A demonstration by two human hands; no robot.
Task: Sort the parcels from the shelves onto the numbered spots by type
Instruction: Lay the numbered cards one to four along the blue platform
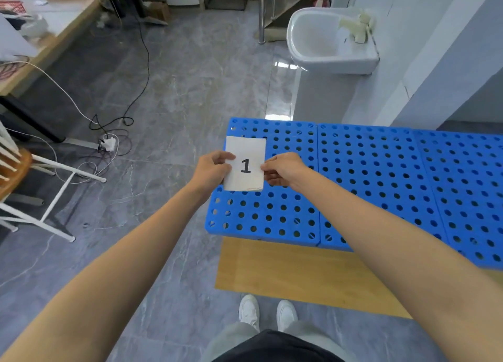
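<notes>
A white paper card printed with a black "1" (246, 154) is held over the left end of a row of blue perforated plastic pallets (367, 176). My left hand (211, 168) pinches the card's left edge. My right hand (284, 169) pinches its right edge. Whether the card touches the pallet I cannot tell. No parcels or shelves are in view.
A brown cardboard sheet (299, 274) lies on the grey floor under the pallets' near edge. A white sink (330, 42) stands behind them against the wall. Cables and a power strip (109, 144) lie on the floor at left, beside a white-legged stand (54, 195) and a wooden desk (54, 35).
</notes>
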